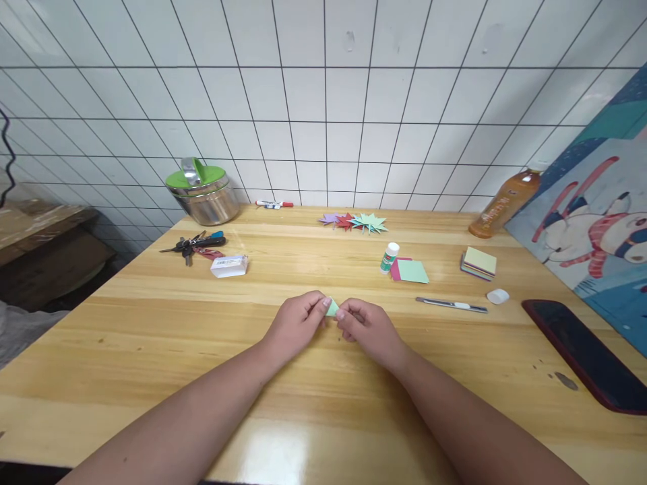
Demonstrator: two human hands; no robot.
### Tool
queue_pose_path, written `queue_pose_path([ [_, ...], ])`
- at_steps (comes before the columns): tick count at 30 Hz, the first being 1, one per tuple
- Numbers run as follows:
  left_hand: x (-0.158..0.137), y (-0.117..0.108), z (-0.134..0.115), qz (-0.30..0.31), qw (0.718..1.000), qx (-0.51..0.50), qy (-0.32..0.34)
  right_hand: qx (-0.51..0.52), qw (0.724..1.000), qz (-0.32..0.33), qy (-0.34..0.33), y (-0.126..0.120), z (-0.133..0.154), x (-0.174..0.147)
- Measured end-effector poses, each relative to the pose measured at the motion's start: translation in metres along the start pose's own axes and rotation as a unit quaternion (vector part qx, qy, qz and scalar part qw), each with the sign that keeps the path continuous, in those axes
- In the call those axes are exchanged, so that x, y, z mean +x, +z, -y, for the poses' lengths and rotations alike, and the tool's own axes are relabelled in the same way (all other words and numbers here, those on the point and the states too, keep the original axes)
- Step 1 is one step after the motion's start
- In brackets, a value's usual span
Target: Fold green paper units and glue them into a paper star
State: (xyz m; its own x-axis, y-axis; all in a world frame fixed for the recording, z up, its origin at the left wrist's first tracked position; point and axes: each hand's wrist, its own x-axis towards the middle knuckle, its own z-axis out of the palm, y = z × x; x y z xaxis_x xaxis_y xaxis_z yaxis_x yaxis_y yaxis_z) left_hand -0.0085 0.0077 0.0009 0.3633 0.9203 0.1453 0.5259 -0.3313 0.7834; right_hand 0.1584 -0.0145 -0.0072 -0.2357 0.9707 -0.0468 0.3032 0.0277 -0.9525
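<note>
Between my hands is a small folded piece of pale green paper [332,308], mostly covered by the fingers. My left hand [299,320] pinches its left side between thumb and fingers. My right hand [370,328] grips its right corner, fingertips pressed together. Beyond the hands, toward the wall, lie folded paper stars [371,223] in purple, red and light green. A glue stick [389,257] stands uncapped to the right, beside a light green paper square [413,271] that partly covers a pink one.
Right of my hands lie a utility knife [451,305], a white cap [498,296], a sticky-note stack [478,263], a phone [589,353] and a tilted bottle [505,202]. Leftward are keys [195,244], a small white box [229,266], a green-lidded metal pot [205,195] and markers [273,204].
</note>
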Motion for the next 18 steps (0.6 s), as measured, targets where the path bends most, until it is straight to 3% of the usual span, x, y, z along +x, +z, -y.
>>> queue_pose_path([
  [4,-0.0001,0.0005,-0.0008,0.000,1.000,-0.002,0.007,-0.009,1.000,-0.005,-0.019,0.0013,0.0020,0.0008],
  [11,-0.0024,0.0014,-0.0035,0.009,0.998,0.052,0.031,0.161,0.986,0.024,0.044,-0.0031,0.0029,0.0041],
  [18,-0.0020,0.0030,-0.0050,0.004,0.999,0.042,0.028,0.176,0.981,0.026,0.073,-0.0051,0.0060,0.0026],
])
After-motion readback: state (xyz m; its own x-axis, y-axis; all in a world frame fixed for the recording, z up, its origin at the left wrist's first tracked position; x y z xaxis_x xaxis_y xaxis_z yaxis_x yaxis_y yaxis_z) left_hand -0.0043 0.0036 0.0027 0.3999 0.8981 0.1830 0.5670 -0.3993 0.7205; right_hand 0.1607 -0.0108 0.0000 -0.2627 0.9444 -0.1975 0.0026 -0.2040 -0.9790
